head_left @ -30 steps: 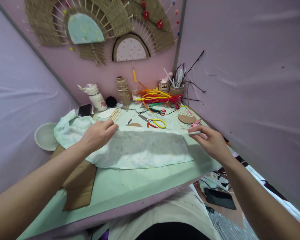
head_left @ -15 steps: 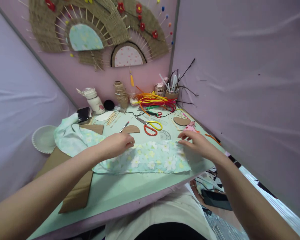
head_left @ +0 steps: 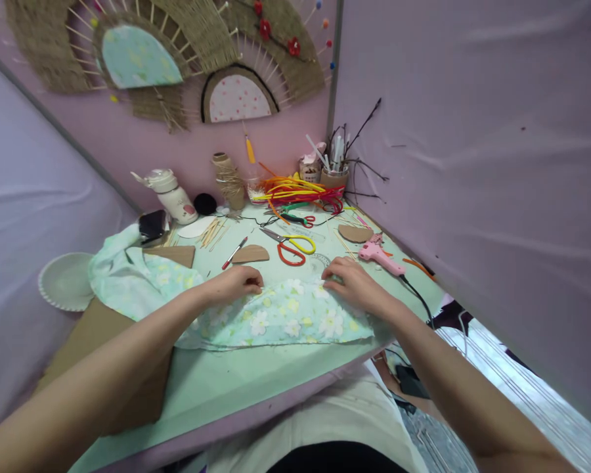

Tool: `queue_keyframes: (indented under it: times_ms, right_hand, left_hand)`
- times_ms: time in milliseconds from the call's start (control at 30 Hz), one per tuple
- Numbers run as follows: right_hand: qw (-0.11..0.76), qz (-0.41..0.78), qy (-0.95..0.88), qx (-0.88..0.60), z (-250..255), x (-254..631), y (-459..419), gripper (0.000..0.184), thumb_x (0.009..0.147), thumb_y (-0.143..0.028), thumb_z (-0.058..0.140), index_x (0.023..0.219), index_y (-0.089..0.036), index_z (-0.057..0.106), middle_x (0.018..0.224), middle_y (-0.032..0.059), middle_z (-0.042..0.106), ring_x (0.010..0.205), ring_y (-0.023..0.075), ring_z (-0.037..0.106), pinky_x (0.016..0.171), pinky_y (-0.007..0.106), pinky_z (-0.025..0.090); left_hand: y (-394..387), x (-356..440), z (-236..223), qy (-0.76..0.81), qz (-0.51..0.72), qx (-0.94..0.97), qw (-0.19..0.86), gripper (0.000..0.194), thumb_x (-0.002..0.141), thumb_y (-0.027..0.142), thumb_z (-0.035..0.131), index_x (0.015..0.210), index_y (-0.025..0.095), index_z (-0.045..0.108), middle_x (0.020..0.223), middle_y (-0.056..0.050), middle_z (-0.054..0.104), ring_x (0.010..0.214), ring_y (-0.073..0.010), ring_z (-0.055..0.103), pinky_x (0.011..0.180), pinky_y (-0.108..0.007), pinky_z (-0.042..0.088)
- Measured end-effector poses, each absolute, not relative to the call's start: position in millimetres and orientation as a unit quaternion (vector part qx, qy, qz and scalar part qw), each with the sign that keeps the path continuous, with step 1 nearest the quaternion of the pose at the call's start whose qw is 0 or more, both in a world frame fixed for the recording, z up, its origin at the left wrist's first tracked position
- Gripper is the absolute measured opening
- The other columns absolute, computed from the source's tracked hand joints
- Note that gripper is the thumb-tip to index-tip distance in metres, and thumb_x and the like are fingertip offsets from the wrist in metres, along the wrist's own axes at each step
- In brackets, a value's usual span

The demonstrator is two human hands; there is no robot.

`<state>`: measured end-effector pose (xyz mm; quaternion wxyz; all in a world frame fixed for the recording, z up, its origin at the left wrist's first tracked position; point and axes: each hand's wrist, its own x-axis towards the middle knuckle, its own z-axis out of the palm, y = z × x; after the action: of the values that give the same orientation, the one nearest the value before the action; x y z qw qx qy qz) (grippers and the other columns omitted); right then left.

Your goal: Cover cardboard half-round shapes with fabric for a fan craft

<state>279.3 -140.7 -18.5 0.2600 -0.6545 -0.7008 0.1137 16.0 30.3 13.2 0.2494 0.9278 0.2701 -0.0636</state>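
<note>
A pale green fabric [head_left: 290, 322] with white and yellow flowers lies on the table in front of me, its near edge close to the table's front edge. My left hand [head_left: 236, 284] is closed, thumb and fingers pinching the fabric's far edge. Further right along that same edge, my right hand [head_left: 349, 281] also has its fingertips closed on the cloth. Beyond the hands rest scissors [head_left: 291, 246] with red and yellow handles, a half-round cardboard piece [head_left: 250, 254], a pen [head_left: 234, 253] and a clear protractor [head_left: 320, 260], partly covered by my right hand.
A pink glue gun [head_left: 381, 257] lies on the right with its cord over the edge. Cardboard [head_left: 103, 348] and a white bowl [head_left: 66, 281] are at left. Behind stand a bottle [head_left: 173, 197], twine [head_left: 229, 180], coloured pipe cleaners [head_left: 295, 190] and a pot of twigs [head_left: 335, 179].
My right hand has moved left along the fabric's far edge, uncovering the glue gun. My left hand stays near the same spot on the cloth. The view has shifted slightly.
</note>
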Motion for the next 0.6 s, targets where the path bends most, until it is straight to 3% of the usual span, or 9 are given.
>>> queue_keyframes:
  times_ms: [200, 333, 467, 600]
  right_hand:
    - [0.305, 0.009, -0.710, -0.634, -4.6, 272.0, -150.3, 0.010, 0.093, -0.018, 0.050, 0.086, -0.020, 0.058, 0.099, 0.0090, 0.066, 0.097, 0.0247, 0.058, 0.086, 0.041, 0.041]
    - [0.382, -0.111, -0.728, -0.559, 7.3, 269.1, -163.2, 0.012, 0.095, -0.012, 0.044, 0.090, -0.020, 0.051, 0.102, 0.0112, 0.068, 0.095, 0.0216, 0.063, 0.082, 0.035, 0.045]
    - [0.352, -0.157, -0.723, -0.573, 20.5, 267.0, -172.9, 0.014, 0.097, -0.016, 0.042, 0.090, -0.020, 0.054, 0.077, 0.0046, 0.067, 0.067, 0.0179, 0.062, 0.061, 0.028, 0.044]
    - [0.304, -0.144, -0.744, -0.578, 36.2, 264.6, -183.8, 0.013, 0.098, -0.024, 0.047, 0.101, -0.019, 0.059, 0.085, 0.0063, 0.070, 0.076, 0.0201, 0.064, 0.067, 0.031, 0.047]
  left_hand:
    - [7.4, 0.1, 32.9, 0.283, 0.055, 0.937, 0.198, 0.021, 0.091, 0.034, 0.042, 0.091, 0.019, 0.056, 0.092, -0.006, 0.064, 0.083, -0.0200, 0.059, 0.078, -0.033, 0.045]
    - [-18.8, -10.3, 44.8, 0.294, 0.166, 0.935, 0.109, 0.019, 0.095, 0.032, 0.036, 0.094, 0.021, 0.051, 0.085, -0.003, 0.060, 0.073, -0.0183, 0.057, 0.069, -0.030, 0.045]
    - [-32.5, -19.4, 51.6, 0.256, 0.212, 0.943, 0.036, 0.018, 0.097, 0.028, 0.036, 0.094, 0.020, 0.051, 0.083, -0.003, 0.057, 0.069, -0.0169, 0.057, 0.064, -0.028, 0.046]
    - [-37.1, -32.2, 64.4, 0.203, 0.222, 0.953, -0.030, 0.020, 0.098, 0.027, 0.041, 0.110, 0.019, 0.055, 0.090, -0.005, 0.059, 0.075, -0.0171, 0.060, 0.065, -0.027, 0.046]
